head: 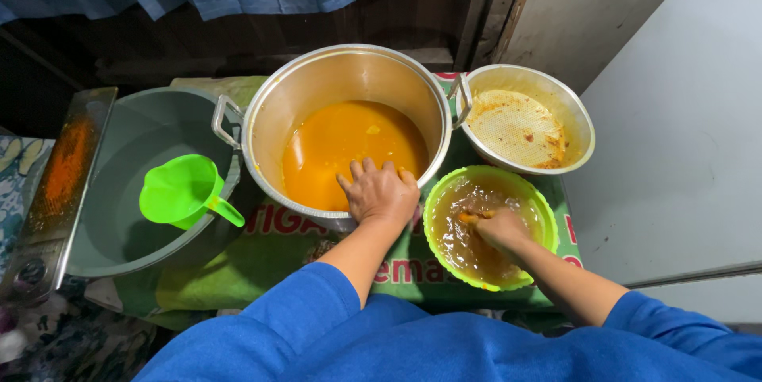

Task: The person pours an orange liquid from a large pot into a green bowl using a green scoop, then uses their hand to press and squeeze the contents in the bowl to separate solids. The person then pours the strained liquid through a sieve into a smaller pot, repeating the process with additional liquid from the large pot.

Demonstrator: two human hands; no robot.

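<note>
The green bowl [444, 195] sits just under the right hand [502, 229], holding murky brown liquid into which that hand's fingers dip, curled shut around a small orange piece [468, 218] that shows at the fingertips; how much of it is held below the surface cannot be told. Just beyond the left hand [381, 191] stands the large metal pot [317, 88], about half full of orange liquid; this hand lies palm down on the pot's near rim, its 4 fingers spread flat and pointing inward over the liquid, gripping nothing, only pressing the rim. Beyond the right fingers, touching the pot's handle, is a metal bowl [575, 124] with a mesh strainer [512, 124] smeared with orange residue. Far to the left of the left fingers, a grey basin [159, 120] of water carries a green plastic dipper [184, 190], and past it lies a long grater [67, 164] stained orange. All rest on a green printed sack [262, 259]. As a judgement, the rubbing goes best with the piece kept low in the bowl so nothing splashes, while the left palm keeps the heavy pot from shifting
</note>
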